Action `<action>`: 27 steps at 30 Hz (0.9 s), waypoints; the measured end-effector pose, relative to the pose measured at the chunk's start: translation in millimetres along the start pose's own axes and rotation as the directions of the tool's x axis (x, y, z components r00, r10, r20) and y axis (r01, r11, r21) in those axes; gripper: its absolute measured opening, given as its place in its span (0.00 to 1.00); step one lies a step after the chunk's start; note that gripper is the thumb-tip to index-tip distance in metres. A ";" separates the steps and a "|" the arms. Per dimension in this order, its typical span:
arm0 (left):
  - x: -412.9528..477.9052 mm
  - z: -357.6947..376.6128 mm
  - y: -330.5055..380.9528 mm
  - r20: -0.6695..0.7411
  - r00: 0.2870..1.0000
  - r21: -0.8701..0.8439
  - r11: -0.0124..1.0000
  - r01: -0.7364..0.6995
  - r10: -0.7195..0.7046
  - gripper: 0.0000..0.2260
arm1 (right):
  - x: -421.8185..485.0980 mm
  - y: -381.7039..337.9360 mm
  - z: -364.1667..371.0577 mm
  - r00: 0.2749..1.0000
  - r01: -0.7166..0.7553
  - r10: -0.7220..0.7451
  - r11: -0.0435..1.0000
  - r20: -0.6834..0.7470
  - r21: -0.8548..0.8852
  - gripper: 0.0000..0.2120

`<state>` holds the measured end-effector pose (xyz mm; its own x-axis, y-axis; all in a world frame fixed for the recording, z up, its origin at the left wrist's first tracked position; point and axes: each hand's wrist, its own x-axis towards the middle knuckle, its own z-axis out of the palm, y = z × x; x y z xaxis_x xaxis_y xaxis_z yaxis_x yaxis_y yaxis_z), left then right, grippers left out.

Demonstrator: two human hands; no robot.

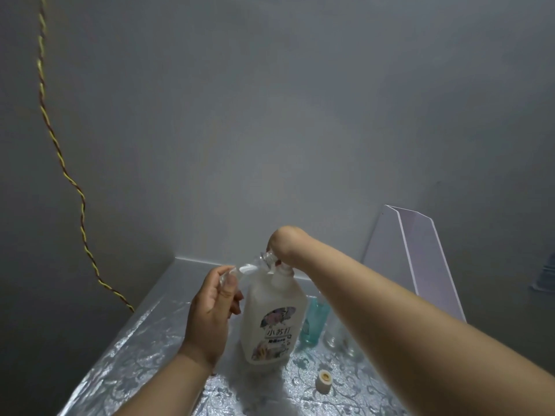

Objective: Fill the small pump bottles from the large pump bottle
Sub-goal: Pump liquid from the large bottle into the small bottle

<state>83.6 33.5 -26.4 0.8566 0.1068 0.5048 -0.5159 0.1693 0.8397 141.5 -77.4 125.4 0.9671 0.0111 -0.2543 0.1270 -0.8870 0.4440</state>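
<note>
L hand (210, 310) grips small bottle (261, 261) tilted at large bottle (271, 319) top to catch liquid; R hand (283, 240) bent over top, grip can't tell.

The large pump bottle (271, 310) is milky, translucent plastic with a matt, frosted skin. The small bottle (258, 262) is clear, shiny plastic; the teal bottle (315, 322) is tinted and see-through. The table cover (144, 349) is a silvery, glossy film embossed with flowers — the wall (270, 115) behind is smooth and matt. The cap (324, 381) is dull cream plastic.
</note>
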 end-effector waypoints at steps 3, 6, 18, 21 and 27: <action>0.0 0.3 1.7 -0.001 1.000 -0.007 1.000 0.000 0.000 0.19 | -3.3 2.0 -3.8 1.000 -0.012 0.009 0.995 0.026 0.095 0.18; 0.5 0.8 0.5 -0.002 1.000 -0.012 1.000 -0.001 0.001 0.21 | -6.4 2.7 -5.5 0.997 0.014 0.001 0.982 -0.080 0.187 0.16; 0.9 0.9 -0.3 -0.005 1.000 -0.020 1.000 -0.010 0.009 0.22 | -7.7 2.9 1.7 1.000 0.001 0.003 0.991 -0.026 0.131 0.07; 0.8 1.3 2.1 0.012 1.000 -0.014 1.000 -0.018 0.018 0.19 | -8.0 4.2 -4.8 0.995 0.009 0.014 0.976 -0.102 0.216 0.14; 2.1 2.2 -1.6 0.014 1.000 -0.010 1.000 -0.010 0.010 0.23 | 9.2 1.6 -3.5 0.992 -0.024 0.010 0.994 0.129 0.104 0.07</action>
<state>86.2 31.3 -26.3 0.8512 0.0950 0.5161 -0.5246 0.1785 0.8324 151.3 -77.1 126.8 0.9317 -0.0578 -0.3587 0.0804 -0.9300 0.3586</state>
